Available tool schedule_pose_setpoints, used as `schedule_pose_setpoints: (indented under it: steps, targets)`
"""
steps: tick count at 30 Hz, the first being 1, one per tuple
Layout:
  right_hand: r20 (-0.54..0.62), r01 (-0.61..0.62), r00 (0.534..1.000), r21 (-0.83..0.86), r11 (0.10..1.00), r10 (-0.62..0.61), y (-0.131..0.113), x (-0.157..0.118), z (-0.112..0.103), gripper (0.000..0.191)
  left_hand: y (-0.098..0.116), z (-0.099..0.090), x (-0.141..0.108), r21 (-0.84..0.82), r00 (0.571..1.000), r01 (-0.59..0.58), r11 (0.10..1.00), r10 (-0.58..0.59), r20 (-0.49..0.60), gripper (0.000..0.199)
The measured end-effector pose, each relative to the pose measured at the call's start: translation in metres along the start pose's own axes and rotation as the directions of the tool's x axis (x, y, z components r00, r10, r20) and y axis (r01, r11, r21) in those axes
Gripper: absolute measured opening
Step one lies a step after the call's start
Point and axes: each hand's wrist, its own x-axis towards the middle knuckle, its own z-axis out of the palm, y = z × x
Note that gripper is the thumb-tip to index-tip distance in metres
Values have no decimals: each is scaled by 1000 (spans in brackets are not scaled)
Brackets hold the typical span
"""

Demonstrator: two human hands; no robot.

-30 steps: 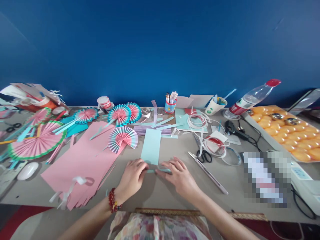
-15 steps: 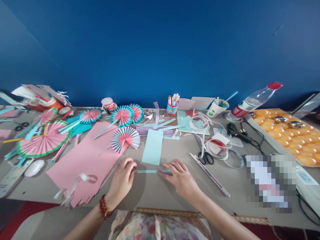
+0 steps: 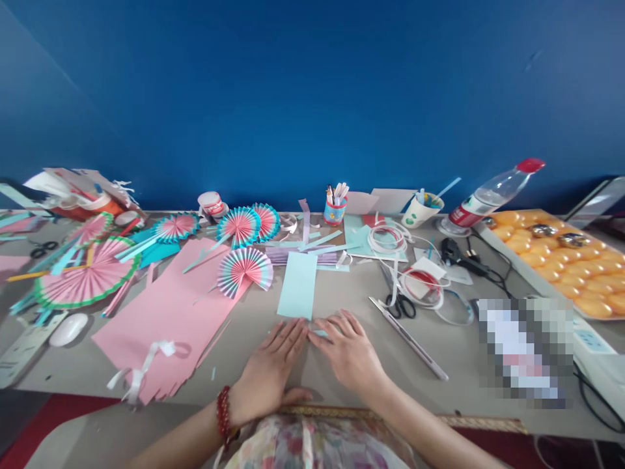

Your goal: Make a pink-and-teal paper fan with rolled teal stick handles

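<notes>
My left hand point(image 3: 273, 361) lies flat on the table with its fingers stretched out and the thumb apart. It covers most of a narrow light blue paper strip point(image 3: 320, 333). Beside it my right hand point(image 3: 349, 352) also rests flat, fingers extended, its fingertips on the strip's right part. Just beyond both hands lies a light blue paper rectangle point(image 3: 297, 283), near my left fingertips. To its left is a folded paper fan point(image 3: 244, 272) in pink and lilac, partly on a large pink sheet point(image 3: 166, 312).
A utility knife point(image 3: 410, 340) and black scissors point(image 3: 401, 306) lie to the right, near white cord loops point(image 3: 422, 286). A pen holder point(image 3: 335, 210), a paper cup point(image 3: 420, 212) and a tilted bottle point(image 3: 493, 198) stand at the back. A white mouse point(image 3: 69, 329) is at the left.
My left hand has moved right and flattened out from a curled pose, now covering the blue strip. My right hand has stayed nearly in place.
</notes>
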Motion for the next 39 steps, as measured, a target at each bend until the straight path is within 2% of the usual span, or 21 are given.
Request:
schedule_pose_setpoints:
  steps: [3,7,14,23,35,37,39]
  targets:
    - [-45,-37,998,15,999,38,-3,-7,0,43,-1,-2,-3,14,1000,5,1000,-5,-3,100]
    - [-97,-97,991,-25,995,94,9,-26,3,39,1,-5,-1,25,1000,1,1000,-1,3,97]
    - [-104,-144,986,-114,983,132,27,-52,7,45,-5,-5,-7,85,1000,-1,996,0,5,92]
    - [-168,-109,982,-158,981,82,27,-54,13,45,-17,-12,-48,186,989,150,971,-143,-47,80]
    - [-235,-30,971,-303,953,-44,35,-53,16,44,-16,9,-58,264,959,252,931,-202,-200,71]
    - [-259,-12,963,-291,957,-67,38,-54,16,44,-18,10,-59,274,957,250,929,-193,-216,71]
    - [-286,-27,958,-219,975,-37,43,-51,13,38,-20,10,-60,282,960,230,932,-170,-223,72]
